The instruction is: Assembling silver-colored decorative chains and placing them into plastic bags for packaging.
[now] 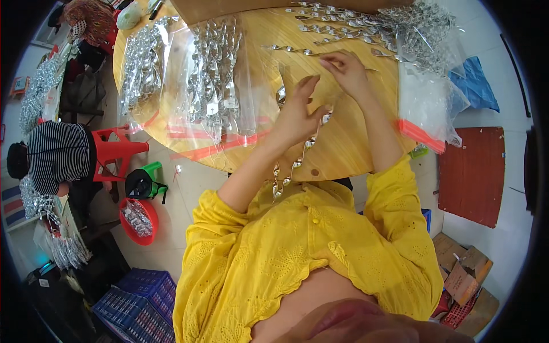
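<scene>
My left hand [297,117] is curled above the near part of the round table, thumb and fingers partly apart. Twisted shiny silver strips [309,143] pass through its grasp and dangle over the table's edge toward my yellow top. Farther off, my right hand [349,71] has thumb and forefinger brought together at a single twisted silver strip [289,49] lying across the tabletop. The rest of that strip is partly covered by the hand. Left of my hands lie clear plastic bags of twisted strips, one nearer [211,74] and one farther left [143,63].
A heap of loose strips [423,34] covers the table's far right, beside clear bags with red edges [426,108]. A cardboard box [251,7] stands at the back. Left are a red stool [117,148], a red basin [139,222], blue crates [137,303] and a seated person [60,151].
</scene>
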Motion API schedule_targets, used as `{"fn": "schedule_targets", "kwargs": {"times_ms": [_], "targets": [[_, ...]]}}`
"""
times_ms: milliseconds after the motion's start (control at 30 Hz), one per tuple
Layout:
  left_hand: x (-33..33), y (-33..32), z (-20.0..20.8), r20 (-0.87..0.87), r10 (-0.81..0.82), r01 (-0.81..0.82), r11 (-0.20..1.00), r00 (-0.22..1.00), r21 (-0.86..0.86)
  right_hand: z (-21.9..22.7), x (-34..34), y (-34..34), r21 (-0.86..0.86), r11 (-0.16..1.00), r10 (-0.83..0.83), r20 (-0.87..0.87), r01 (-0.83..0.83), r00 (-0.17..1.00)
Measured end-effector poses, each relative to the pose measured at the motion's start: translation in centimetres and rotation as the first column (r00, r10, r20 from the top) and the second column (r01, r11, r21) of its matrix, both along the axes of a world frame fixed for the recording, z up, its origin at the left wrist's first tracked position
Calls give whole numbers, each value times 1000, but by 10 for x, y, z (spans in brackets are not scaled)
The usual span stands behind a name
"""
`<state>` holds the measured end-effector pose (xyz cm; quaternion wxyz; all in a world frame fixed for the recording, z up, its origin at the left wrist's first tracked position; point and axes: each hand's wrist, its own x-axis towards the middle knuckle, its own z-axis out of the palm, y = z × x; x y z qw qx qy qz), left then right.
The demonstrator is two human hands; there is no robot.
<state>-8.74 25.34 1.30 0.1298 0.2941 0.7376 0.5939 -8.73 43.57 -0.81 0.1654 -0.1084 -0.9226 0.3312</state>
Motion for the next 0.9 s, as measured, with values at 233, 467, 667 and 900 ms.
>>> {"fn": "schedule_targets", "kwargs": {"times_ms": [233, 467, 667, 900], "targets": [[-77, -40, 10, -688, 29, -436, 792, 725, -427, -13, -43, -34, 274, 935, 244, -27, -227, 969], [-94, -24, 21, -695, 39, -440, 799, 718, -410, -8, -44, -42, 284, 938, 234, -103, -197, 967], [-82, 6, 22, -136, 145, -143, 989, 980, 20, 24, -48, -39, 99, 973, 232, -380, -210, 896], [-86, 15, -4, 482, -224, -33, 883, 847, 468, 49, -45, -33, -113, 959, 201, -375, -259, 905]]}}
